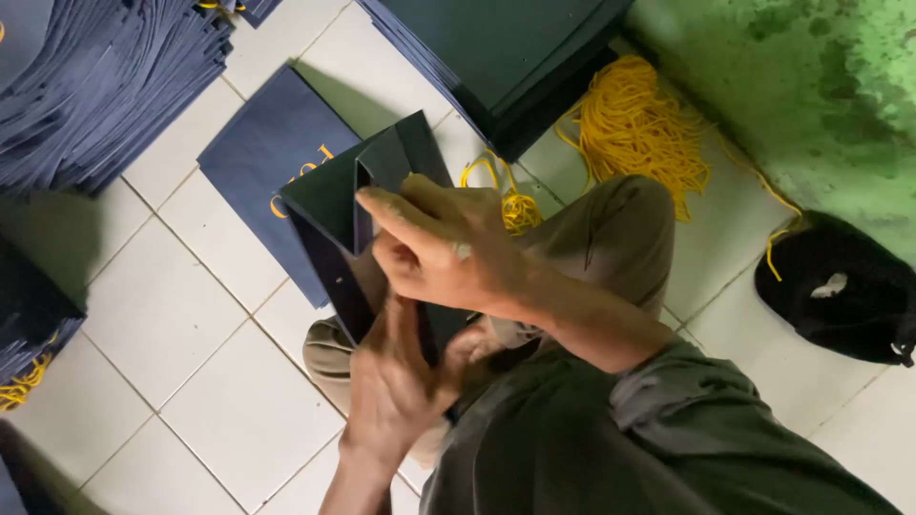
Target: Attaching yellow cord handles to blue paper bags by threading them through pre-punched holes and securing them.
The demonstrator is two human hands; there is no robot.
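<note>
I hold a dark green paper bag (329, 191) over my lap, its mouth partly open and tilted toward the upper left. My right hand (439, 250), with a ring on one finger, is closed over the bag's upper edge, fingers pointing left. My left hand (401, 381) grips the bag from below, near its bottom end, which it partly hides. A short yellow cord loop (515, 208) lies just behind the bag, beside my bent knee (611, 224).
A flat navy bag with gold lettering (267, 143) lies on the white tiled floor (181, 315). Stacks of navy bags (95, 86) stand upper left, dark bags (496, 57) at top. A yellow cord pile (639, 129), a black cap (840, 286) and a green wall (811, 76) are right.
</note>
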